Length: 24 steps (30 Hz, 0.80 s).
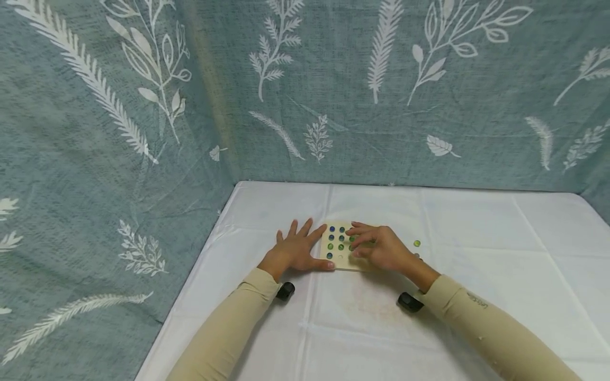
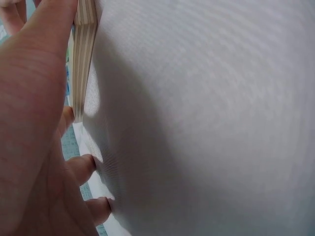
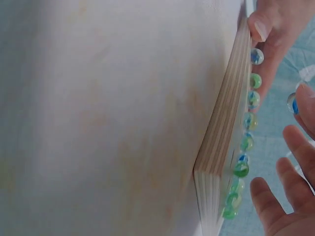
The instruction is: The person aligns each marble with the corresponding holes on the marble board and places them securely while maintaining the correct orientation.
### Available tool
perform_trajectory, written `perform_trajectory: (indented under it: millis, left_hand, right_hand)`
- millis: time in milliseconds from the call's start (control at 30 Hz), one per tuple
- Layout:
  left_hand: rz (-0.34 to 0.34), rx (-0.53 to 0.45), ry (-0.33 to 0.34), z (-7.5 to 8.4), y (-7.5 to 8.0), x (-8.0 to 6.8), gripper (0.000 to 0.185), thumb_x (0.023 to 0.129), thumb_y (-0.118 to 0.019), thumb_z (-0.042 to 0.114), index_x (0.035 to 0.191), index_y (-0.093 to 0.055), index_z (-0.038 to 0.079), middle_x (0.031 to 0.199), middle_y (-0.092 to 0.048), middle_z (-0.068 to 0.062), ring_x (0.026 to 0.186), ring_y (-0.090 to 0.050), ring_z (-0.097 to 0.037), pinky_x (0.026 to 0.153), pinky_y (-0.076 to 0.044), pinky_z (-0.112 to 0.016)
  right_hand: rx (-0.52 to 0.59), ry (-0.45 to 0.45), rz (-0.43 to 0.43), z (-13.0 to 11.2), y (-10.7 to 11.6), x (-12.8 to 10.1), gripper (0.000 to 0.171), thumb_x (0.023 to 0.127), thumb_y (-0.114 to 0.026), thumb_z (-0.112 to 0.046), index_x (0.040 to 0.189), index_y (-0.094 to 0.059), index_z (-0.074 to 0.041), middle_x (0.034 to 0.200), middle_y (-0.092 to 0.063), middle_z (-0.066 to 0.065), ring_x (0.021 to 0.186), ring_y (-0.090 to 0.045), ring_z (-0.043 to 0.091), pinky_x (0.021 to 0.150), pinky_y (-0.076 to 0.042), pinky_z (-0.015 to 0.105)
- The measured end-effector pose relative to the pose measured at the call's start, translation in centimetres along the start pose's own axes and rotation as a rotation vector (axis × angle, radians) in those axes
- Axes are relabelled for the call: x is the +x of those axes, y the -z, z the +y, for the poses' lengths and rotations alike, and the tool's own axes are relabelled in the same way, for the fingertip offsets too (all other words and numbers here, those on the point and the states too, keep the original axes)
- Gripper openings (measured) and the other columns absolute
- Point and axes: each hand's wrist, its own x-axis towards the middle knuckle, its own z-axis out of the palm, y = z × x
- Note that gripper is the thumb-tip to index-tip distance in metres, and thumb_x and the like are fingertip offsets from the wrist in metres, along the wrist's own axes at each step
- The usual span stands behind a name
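Note:
A pale plywood board (image 1: 350, 265) lies on the table, set with rows of blue and green glass marbles (image 3: 254, 100). My left hand (image 1: 296, 251) is spread at its left side, with the thumb along the near edge and the index finger at the far left corner. Over the board's right part hovers my right hand (image 1: 385, 248), hiding that part from the head view. Between its thumb and index finger it pinches a clear marble with a blue swirl (image 3: 292, 103), held above the board; its other fingers are loosely spread.
A loose green marble (image 1: 416, 243) lies on the white tablecloth (image 1: 500, 254) right of the board, with another marble (image 1: 416, 255) just nearer, partly behind the right wrist. Black wrist devices (image 1: 286, 291) sit under both forearms. A patterned curtain (image 1: 333, 95) stands behind the table.

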Motion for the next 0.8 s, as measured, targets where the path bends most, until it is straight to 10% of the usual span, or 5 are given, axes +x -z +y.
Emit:
perform_trajectory:
  millis: [800]
  left_hand:
    - [0.005,0.01,-0.021,-0.4,-0.2,-0.1,0.107,0.085,-0.062,0.082,0.169,-0.01,0.038,0.178,0.001,-0.006,0.163,0.006,-0.044,0.125,-0.005,-0.076]
  right_hand:
    - [-0.12,0.061,-0.021,-0.8,-1.7,0.6,0.009,0.087,-0.081,-0.003,0.095,-0.084,-0.005,0.135,-0.072,0.015,0.146,-0.051,0.039,0.117,-0.043,0.058]
